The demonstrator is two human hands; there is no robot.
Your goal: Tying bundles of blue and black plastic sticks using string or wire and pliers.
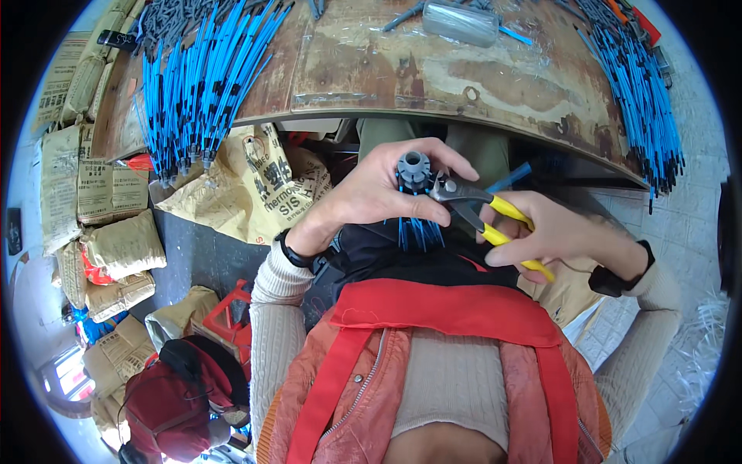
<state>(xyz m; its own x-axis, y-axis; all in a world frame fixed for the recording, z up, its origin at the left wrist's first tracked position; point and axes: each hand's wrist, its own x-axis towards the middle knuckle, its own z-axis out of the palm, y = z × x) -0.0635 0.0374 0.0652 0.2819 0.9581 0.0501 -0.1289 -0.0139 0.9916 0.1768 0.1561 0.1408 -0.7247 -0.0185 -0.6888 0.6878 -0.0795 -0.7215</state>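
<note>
Head-worn fisheye, tipped down over my own front
Left lens of the pair, so it's pretty much my eye view: left grip [367, 189] and right grip [553, 230] close up mid-frame, beige sweater [456, 371] below them, counter [348, 66] bending across the top. Upright, my left on its left, super wide, curving into black both sides.

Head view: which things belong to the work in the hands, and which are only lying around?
In the work:
grey ribbed piece with blue rods, in the left hand
yellow-handled pliers, in the right hand
probably the left rod bundle and right rod bundle on the table

Apparently just lying about:
paper sacks, left
clear container
</note>
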